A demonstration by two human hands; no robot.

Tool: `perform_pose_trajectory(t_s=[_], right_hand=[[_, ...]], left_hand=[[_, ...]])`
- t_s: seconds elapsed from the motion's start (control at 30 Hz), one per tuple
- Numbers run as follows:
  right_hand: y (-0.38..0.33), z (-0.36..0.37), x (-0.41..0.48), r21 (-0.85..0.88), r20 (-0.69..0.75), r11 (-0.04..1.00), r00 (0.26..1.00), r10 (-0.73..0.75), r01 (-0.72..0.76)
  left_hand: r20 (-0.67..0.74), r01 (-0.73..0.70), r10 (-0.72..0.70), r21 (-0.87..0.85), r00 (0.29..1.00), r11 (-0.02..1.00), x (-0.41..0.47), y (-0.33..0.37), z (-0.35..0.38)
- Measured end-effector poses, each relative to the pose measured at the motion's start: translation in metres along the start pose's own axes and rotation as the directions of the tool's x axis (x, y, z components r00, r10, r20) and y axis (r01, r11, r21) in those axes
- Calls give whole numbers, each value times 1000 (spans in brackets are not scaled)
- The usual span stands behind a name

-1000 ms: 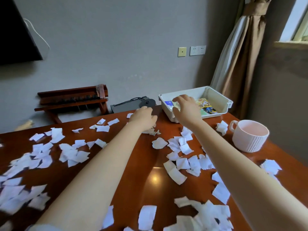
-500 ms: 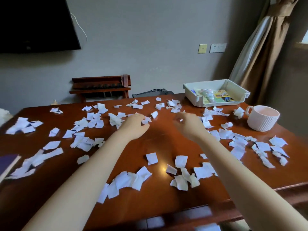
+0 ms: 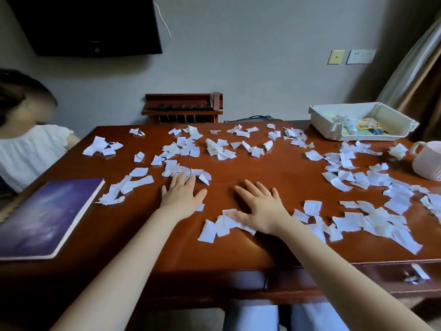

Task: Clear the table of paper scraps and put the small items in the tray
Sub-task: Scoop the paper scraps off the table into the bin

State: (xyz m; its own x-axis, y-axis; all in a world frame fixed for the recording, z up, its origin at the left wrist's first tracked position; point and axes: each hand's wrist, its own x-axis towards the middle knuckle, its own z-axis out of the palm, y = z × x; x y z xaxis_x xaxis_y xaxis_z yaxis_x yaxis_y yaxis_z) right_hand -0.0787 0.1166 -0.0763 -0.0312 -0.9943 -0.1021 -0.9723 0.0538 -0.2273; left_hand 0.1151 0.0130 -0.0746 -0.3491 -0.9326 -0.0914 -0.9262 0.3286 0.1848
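Observation:
Several white paper scraps [image 3: 222, 149] lie scattered over the brown wooden table [image 3: 274, 168]. My left hand [image 3: 182, 194] rests flat on the table near its middle, fingers straight, fingertips touching a scrap cluster [image 3: 186, 170]. My right hand [image 3: 259, 206] lies flat beside it, its thumb over a small pile of scraps [image 3: 219, 226] near the front edge. A white tray [image 3: 319, 120] stands at the far right corner with small colourful items [image 3: 365, 126] inside.
A purple book [image 3: 45, 213] lies at the table's left front. A pale pink mug [image 3: 428, 160] stands at the right edge. A person in a white top [image 3: 28, 149] sits at the left. A wooden rack [image 3: 183, 107] stands behind the table.
Both hands have drawn back from the tray area to the middle front of the table and spread flat. The view has pulled back, showing the book and the seated person.

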Motion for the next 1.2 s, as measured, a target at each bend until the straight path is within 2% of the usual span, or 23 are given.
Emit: perform_pose_trajectory(t_s=[0.17,0.37,0.53,0.6,0.67,0.73,0.9,1.0,1.2], right_hand=[[8,1,23,0,-82,1000,996,17,-17],[29,-8,52,70,-195,997,980,41,-28],[38,-23,74,164,-317,986,945,78,-26],[44,-29,87,153,-361,987,927,98,-44],[49,-35,104,122,-371,991,923,102,-61],[55,-42,123,67,-341,995,935,94,-76],[62,-48,164,-66,-136,997,990,21,-31],[69,-42,170,-51,-33,998,998,46,-48],[81,-31,156,3,-81,1000,996,27,-27]], left_hand=[[-28,-40,41,38,999,998,9,4,9],[-83,-154,150,-40,985,987,31,27,9],[-365,-169,118,-110,923,979,53,39,4],[-400,-170,119,-95,909,981,67,41,-4],[-343,-181,150,-59,927,982,86,43,-12],[-226,-179,170,-19,959,984,109,47,-19],[18,-135,134,52,991,990,151,50,-16],[49,-121,116,104,992,987,150,46,-7],[43,-184,180,89,983,979,130,51,4]])
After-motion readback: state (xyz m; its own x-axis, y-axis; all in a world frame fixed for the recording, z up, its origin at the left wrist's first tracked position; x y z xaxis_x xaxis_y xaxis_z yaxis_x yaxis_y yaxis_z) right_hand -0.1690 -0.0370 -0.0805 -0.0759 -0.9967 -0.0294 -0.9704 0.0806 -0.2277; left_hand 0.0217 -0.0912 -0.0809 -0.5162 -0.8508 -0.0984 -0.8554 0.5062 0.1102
